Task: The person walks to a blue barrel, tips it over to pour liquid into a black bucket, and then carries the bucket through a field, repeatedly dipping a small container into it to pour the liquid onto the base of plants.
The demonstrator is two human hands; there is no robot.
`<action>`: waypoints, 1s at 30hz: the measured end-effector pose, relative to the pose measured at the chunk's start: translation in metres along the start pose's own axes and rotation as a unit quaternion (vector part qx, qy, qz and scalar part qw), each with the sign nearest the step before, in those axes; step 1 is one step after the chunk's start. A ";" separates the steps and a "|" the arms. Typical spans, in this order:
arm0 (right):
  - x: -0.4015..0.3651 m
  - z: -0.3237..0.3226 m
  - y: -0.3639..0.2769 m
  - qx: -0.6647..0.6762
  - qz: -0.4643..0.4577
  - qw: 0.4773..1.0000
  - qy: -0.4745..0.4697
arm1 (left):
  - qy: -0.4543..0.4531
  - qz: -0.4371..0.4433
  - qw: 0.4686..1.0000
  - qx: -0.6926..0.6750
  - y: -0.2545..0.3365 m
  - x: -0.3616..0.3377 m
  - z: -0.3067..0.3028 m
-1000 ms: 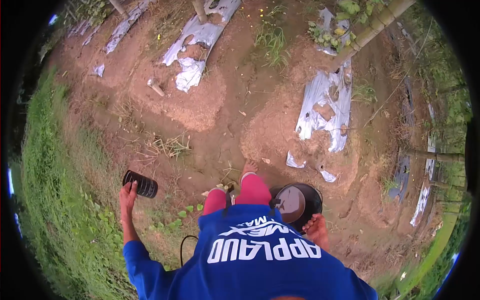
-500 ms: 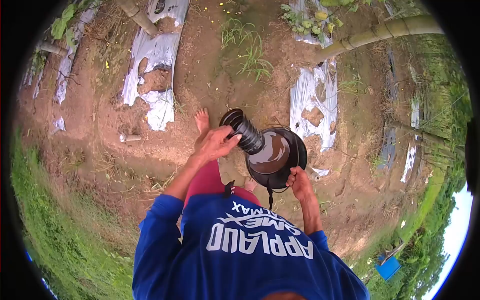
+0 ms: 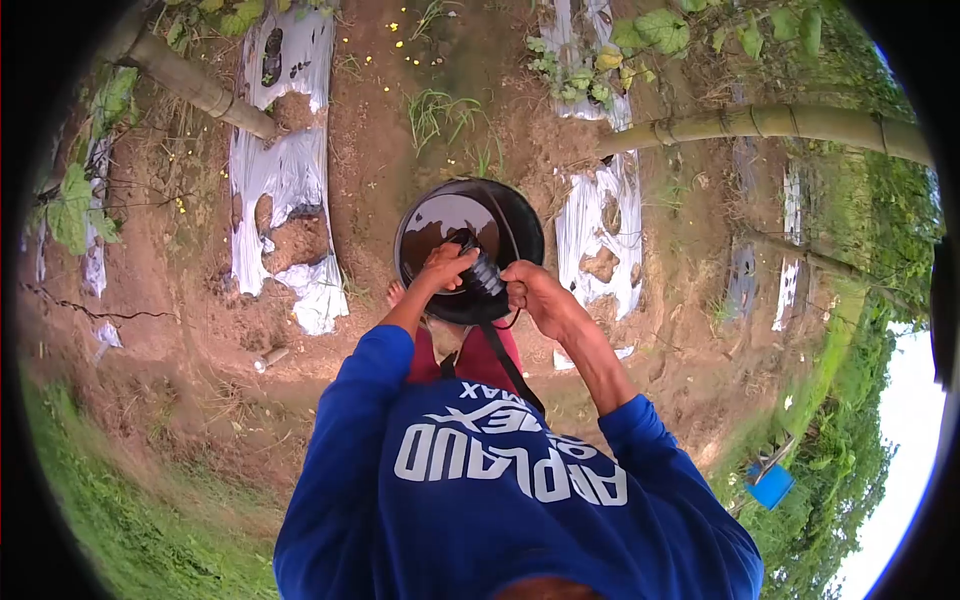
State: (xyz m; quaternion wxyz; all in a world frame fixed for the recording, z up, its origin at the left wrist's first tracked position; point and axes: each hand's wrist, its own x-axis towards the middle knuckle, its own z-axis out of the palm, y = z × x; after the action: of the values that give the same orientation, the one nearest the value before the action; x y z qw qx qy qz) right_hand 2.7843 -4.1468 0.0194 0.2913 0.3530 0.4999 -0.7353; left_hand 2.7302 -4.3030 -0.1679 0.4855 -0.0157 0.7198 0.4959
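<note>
A black bucket (image 3: pixel 531 228) with brown liquid (image 3: pixel 430 232) in it is in front of my legs, seen from above. My left hand (image 3: pixel 445 270) is over the bucket, its fingers closed around a black ribbed container (image 3: pixel 485 275). This container lies tilted across the bucket's mouth, and its far end reaches close to my right hand. My right hand (image 3: pixel 540 298) is in a fist at the bucket's right side, closed on the thin bucket handle (image 3: pixel 507 222). A dark strap (image 3: pixel 512 368) hangs between the bucket and my shirt.
Planting rows covered with torn silver plastic sheet (image 3: pixel 285 165) run on the left, with another sheet (image 3: pixel 585 220) on the right. Bamboo poles (image 3: pixel 770 122) slant in from both sides. Grass (image 3: pixel 440 115) grows ahead between the rows. A blue container (image 3: pixel 770 486) stands at the right.
The bucket has shifted left and now sits in front of my legs, looking larger. The ribbed container has moved over the bucket's near side, and my right hand has come in toward it.
</note>
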 end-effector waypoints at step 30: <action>0.180 0.104 -0.316 -0.189 0.064 0.979 -0.035 | 0.073 -0.096 0.975 -0.185 0.071 0.301 -0.180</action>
State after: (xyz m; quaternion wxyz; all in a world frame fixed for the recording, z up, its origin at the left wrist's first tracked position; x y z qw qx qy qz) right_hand 2.4095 -4.1544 0.0673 0.4168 0.2972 0.5957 -0.6190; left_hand 2.4125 -4.2604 -0.3269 0.4654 -0.2107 0.6444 0.5690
